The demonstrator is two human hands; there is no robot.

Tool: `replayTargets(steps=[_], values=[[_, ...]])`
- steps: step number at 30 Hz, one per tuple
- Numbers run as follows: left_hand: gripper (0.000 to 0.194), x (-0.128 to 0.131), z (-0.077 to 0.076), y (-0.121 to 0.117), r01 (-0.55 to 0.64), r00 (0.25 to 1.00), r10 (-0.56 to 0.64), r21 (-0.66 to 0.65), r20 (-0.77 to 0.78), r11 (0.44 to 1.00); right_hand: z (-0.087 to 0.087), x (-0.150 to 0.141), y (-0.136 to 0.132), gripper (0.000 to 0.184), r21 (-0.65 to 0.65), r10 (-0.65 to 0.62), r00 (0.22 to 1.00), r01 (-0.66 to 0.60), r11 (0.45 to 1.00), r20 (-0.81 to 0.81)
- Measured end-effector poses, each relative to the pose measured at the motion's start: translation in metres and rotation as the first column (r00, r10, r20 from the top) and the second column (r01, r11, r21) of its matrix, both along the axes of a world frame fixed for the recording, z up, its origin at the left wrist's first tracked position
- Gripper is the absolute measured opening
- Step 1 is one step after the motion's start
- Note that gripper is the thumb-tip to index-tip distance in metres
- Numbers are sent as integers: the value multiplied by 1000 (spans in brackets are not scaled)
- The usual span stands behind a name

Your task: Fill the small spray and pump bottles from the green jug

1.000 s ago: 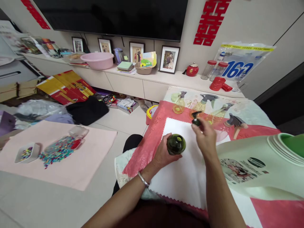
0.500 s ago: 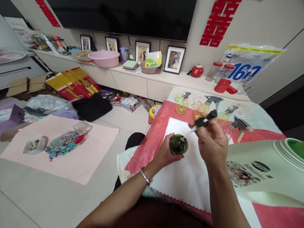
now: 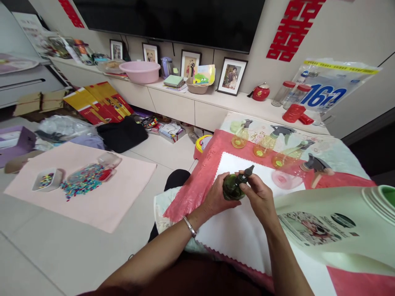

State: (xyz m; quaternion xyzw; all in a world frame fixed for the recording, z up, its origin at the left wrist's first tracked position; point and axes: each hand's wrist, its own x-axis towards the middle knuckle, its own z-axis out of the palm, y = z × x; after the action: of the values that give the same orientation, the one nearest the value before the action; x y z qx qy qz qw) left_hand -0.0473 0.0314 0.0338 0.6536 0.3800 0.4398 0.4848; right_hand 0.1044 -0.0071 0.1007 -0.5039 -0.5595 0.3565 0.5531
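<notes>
My left hand (image 3: 216, 192) is wrapped around a dark green bottle (image 3: 231, 188) of liquid, held above the white scalloped mat (image 3: 236, 230). In my right hand (image 3: 258, 190), thumb and fingers pinch the collar of a black pump head (image 3: 244, 176), which sits at the bottle's mouth. The pump's tube is out of sight; whether the threads are engaged I cannot tell. Just right of my right hand lies a large pale green jug (image 3: 333, 230) on its side, its mouth open. Behind my hands stand clear spray bottles, one (image 3: 240, 135) with yellow liquid.
A red cloth (image 3: 188, 193) covers part of the table. Further spray bottles (image 3: 290, 154) stand near its far side. Red-lidded jars (image 3: 282, 94) and a plastic bag (image 3: 331, 88) are on the cabinet. Colourful beads (image 3: 83, 181) lie on a pink sheet (image 3: 105, 213) on the floor at left.
My right hand has brought the pump head down and left onto the bottle's mouth; its tube, visible before, is now hidden. My left hand keeps hold of the bottle.
</notes>
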Motion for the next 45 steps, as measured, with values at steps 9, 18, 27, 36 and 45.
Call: replayTargets(steps=[9, 18, 27, 36, 45], values=[[105, 1, -7, 0, -1, 1000, 2, 49, -15, 999, -4, 1, -2, 36, 15, -20, 997, 19, 1000, 72], [107, 4, -12, 0, -27, 999, 28, 82, -19, 996, -18, -5, -6, 62, -15, -87, 996, 87, 996, -9], [107, 3, -11, 0, -11, 1000, 13, 83, -21, 997, -15, -9, -3, 84, -19, -144, 982, 143, 990, -126], [104, 2, -5, 0, 20, 1000, -20, 24, -15, 1000, -14, -8, -1, 85, -43, -119, 986, 114, 992, -113], [105, 2, -5, -1, -1, 1000, 2, 22, -23, 1000, -9, -9, -2, 93, -54, -67, 994, 62, 997, -90]])
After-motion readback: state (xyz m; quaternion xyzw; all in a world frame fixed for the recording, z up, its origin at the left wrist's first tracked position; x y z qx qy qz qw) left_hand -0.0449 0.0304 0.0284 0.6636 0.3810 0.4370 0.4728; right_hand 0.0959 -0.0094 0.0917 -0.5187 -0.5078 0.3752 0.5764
